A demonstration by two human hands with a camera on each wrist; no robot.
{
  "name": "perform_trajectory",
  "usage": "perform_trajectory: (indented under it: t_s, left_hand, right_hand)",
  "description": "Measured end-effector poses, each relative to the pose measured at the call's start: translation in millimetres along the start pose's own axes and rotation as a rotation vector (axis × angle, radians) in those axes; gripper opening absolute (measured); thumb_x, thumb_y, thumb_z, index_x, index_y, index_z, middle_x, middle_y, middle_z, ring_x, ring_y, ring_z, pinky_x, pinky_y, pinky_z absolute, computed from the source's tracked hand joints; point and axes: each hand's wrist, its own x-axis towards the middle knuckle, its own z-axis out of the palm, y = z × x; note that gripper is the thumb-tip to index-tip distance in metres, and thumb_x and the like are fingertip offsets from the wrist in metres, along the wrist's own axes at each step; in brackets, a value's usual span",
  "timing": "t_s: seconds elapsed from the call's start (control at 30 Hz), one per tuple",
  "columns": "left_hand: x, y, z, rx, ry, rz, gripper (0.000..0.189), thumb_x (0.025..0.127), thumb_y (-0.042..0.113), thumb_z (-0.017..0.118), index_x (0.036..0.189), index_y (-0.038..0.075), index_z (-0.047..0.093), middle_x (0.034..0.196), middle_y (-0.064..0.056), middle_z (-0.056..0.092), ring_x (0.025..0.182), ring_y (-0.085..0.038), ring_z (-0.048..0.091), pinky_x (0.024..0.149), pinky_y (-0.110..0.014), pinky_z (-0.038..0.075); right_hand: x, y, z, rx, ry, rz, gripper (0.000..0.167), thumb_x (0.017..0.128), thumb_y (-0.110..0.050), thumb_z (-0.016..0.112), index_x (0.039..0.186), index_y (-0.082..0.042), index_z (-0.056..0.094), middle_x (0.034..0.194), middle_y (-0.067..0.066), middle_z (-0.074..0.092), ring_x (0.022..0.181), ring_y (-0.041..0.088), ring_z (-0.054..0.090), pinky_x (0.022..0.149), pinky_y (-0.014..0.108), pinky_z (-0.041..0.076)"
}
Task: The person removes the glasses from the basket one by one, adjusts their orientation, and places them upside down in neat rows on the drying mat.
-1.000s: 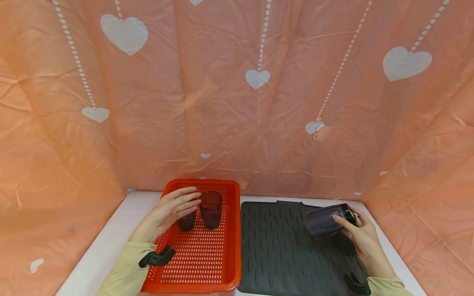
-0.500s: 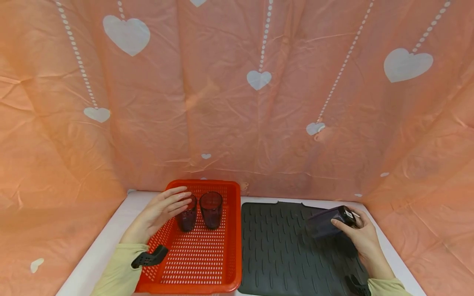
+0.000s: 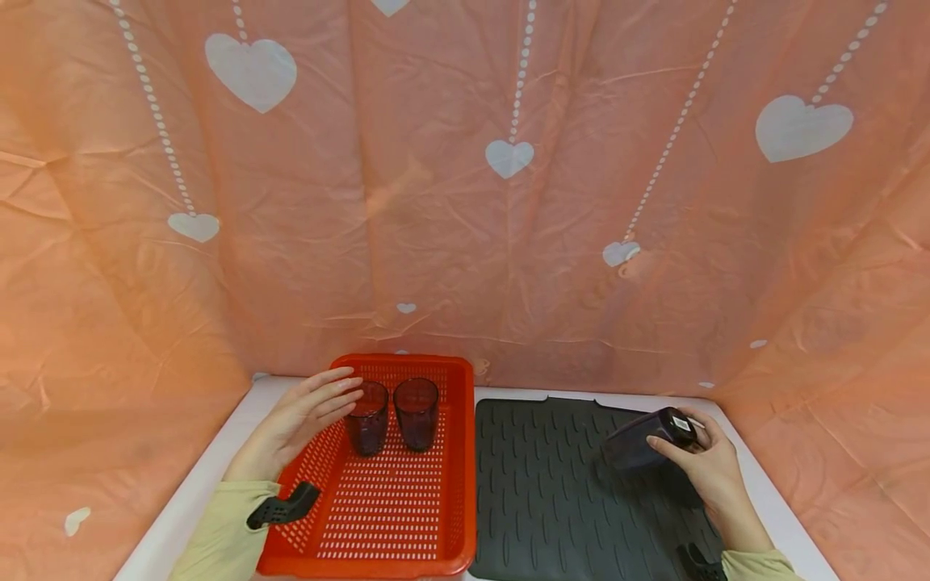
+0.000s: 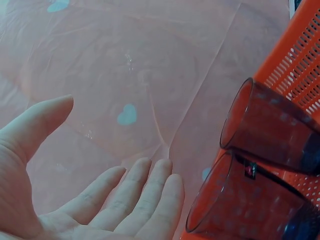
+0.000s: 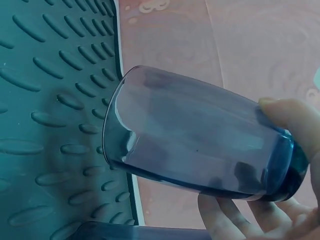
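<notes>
Head view: two bare hands work over a white bench (image 3: pixel 269 395). At 4 o'clock, the right hand (image 3: pixel 715 468) pinches a dark tinted glass (image 3: pixel 639 442) near its base, thumb on one side, fingers on the other. The glass tips over a black ridged mat (image 3: pixel 545 492) at 5 o'clock, its mouth low and pointing to 8 o'clock; whether the rim touches is unclear. At 8 o'clock, the left hand (image 3: pixel 294 420) is spread, holding nothing, beside two upright purple glasses (image 3: pixel 369 424) (image 3: pixel 417 420) in a red basket (image 3: pixel 468 484) at 7 o'clock. Careful handling would seem to mean keeping the grip at the base, leaving the rim free, tilting slowly and meeting the mat evenly, not on one edge. A dark edge (image 5: pixel 145 233) at 6 o'clock in the right wrist view, unidentifiable, deserves clearance. The left hand had best avoid nudging those glasses.
</notes>
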Motion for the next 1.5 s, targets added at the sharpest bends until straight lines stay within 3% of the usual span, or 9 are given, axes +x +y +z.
perform_trajectory:
  t_s: [0.17, 0.3, 0.4, 0.53, 0.73, 0.9, 1.03, 1.3, 1.5]
  left_hand:
    - [0.0, 3.1, -3.7, 0.048, 0.007, 0.006, 0.037, 0.103, 0.014, 0.043, 0.137, 0.001, 0.039, 0.120, 0.003, 0.062, 0.117, -0.019, 0.055, 0.097, -0.031, 0.045]
    - [1.3, 5.6, -4.4, 0.140, 0.135, -0.057, 0.049, 0.101, 0.018, 0.051, 0.142, -0.002, 0.033, 0.120, 0.005, 0.059, 0.114, -0.015, 0.057, 0.097, -0.032, 0.045]
    - [2.9, 5.6, -5.0, 0.214, 0.233, -0.103, 0.060, 0.098, 0.023, 0.056, 0.145, -0.003, 0.029, 0.123, 0.003, 0.055, 0.112, -0.010, 0.057, 0.099, -0.036, 0.043]
    - [3.9, 2.8, -7.6, 0.297, 0.287, -0.129, 0.066, 0.096, 0.027, 0.060, 0.146, -0.002, 0.028, 0.128, 0.000, 0.052, 0.112, -0.008, 0.056, 0.103, -0.042, 0.038]
    - [5.1, -2.1, -12.1, 0.341, 0.286, -0.150, 0.069, 0.095, 0.032, 0.061, 0.148, 0.002, 0.028, 0.145, -0.015, 0.037, 0.119, -0.015, 0.051, 0.107, -0.047, 0.032]
    - [8.5, -5.1, -14.3, 0.357, 0.280, -0.161, 0.071, 0.095, 0.032, 0.061, 0.148, 0.000, 0.027, 0.148, -0.023, 0.030, 0.108, -0.001, 0.054, 0.108, -0.047, 0.030]
    - [12.8, -7.5, -15.2, 0.383, 0.278, -0.176, 0.070, 0.095, 0.030, 0.061, 0.147, -0.002, 0.027, 0.146, -0.026, 0.033, 0.105, 0.002, 0.054, 0.108, -0.044, 0.032]
    - [19.3, -10.3, -14.2, 0.431, 0.268, -0.218, 0.075, 0.092, 0.031, 0.066, 0.148, 0.000, 0.027, 0.149, -0.023, 0.030, 0.133, -0.030, 0.036, 0.108, -0.045, 0.030]
    - [20.9, -13.1, -15.1, 0.483, 0.244, -0.213, 0.082, 0.089, 0.036, 0.067, 0.149, -0.001, 0.025, 0.149, -0.026, 0.028, 0.135, -0.035, 0.030, 0.107, -0.044, 0.032]
  right_hand:
    - [-0.1, 1, 1, -0.106, 0.000, -0.015, 0.072, 0.077, -0.019, 0.082, 0.136, -0.013, 0.041, 0.098, -0.031, 0.058, 0.077, 0.002, 0.058, 0.066, 0.018, 0.048]
    - [-1.4, 1, 3, -0.171, -0.011, -0.018, 0.077, 0.077, -0.023, 0.082, 0.139, -0.008, 0.038, 0.102, -0.029, 0.057, 0.079, 0.004, 0.057, 0.067, 0.019, 0.048]
    - [-1.6, 3, 5, -0.222, -0.008, -0.032, 0.079, 0.076, -0.025, 0.083, 0.139, -0.007, 0.038, 0.111, -0.018, 0.059, 0.079, 0.005, 0.057, 0.067, 0.020, 0.047]
    - [-0.1, 6, 8, -0.263, -0.003, -0.054, 0.078, 0.075, -0.024, 0.083, 0.138, -0.007, 0.041, 0.125, -0.001, 0.056, 0.079, 0.005, 0.055, 0.067, 0.019, 0.047]
    - [1.2, 10, 12, -0.258, -0.007, -0.107, 0.075, 0.073, -0.016, 0.084, 0.135, -0.003, 0.043, 0.132, 0.015, 0.051, 0.079, 0.003, 0.052, 0.065, 0.017, 0.045]
    - [1.1, 12, 14, -0.251, -0.011, -0.131, 0.075, 0.072, -0.010, 0.085, 0.134, -0.001, 0.044, 0.134, 0.022, 0.049, 0.080, -0.001, 0.052, 0.064, 0.015, 0.045]
    - [1.8, 13, 15, -0.270, -0.015, -0.136, 0.077, 0.071, -0.012, 0.086, 0.134, 0.000, 0.044, 0.135, 0.025, 0.049, 0.084, -0.006, 0.051, 0.065, 0.012, 0.043]
    - [3.0, 14, 16, -0.301, -0.018, -0.138, 0.078, 0.069, -0.013, 0.087, 0.134, 0.000, 0.045, 0.133, 0.027, 0.050, 0.082, -0.003, 0.054, 0.064, 0.013, 0.044]
    - [3.9, 14, 15, -0.321, -0.023, -0.133, 0.078, 0.069, -0.015, 0.087, 0.133, 0.001, 0.046, 0.134, 0.027, 0.050, 0.083, -0.004, 0.053, 0.065, 0.013, 0.044]
